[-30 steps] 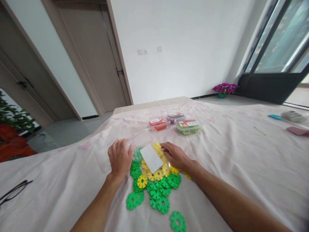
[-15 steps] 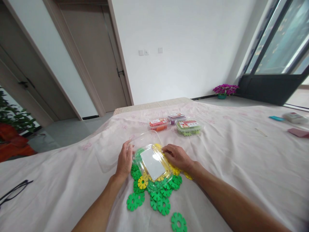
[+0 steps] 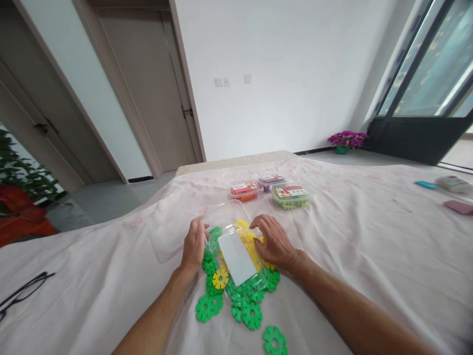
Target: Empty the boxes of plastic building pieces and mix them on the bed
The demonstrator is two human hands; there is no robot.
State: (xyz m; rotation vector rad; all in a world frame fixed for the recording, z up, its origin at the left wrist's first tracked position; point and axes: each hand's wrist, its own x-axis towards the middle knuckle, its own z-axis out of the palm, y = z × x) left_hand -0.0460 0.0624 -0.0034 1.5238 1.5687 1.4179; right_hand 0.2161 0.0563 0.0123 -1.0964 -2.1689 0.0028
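A clear plastic box lid (image 3: 236,259) with a white label lies over a heap of notched plastic discs. Among them are green discs (image 3: 252,315) and yellow discs (image 3: 220,278). My left hand (image 3: 194,244) is closed on the near edge of a clear plastic container (image 3: 227,212) that extends behind the lid; its fingertips are partly hidden. To the right, my right hand (image 3: 273,241) has thumb and fingers apart beside the lid, over the yellow discs, with nothing visibly gripped.
Three closed boxes stand beyond the hands: an orange box (image 3: 245,191), a purple box (image 3: 272,181) and a green box (image 3: 290,196). Black glasses (image 3: 27,291) lie at left. At far right are a blue object (image 3: 426,184) and a pink object (image 3: 458,207) on the pale cloth (image 3: 354,276).
My right hand's fingers have come off the lid's edge and spread. The labelled lid has shifted slightly toward me. My left hand keeps its place.
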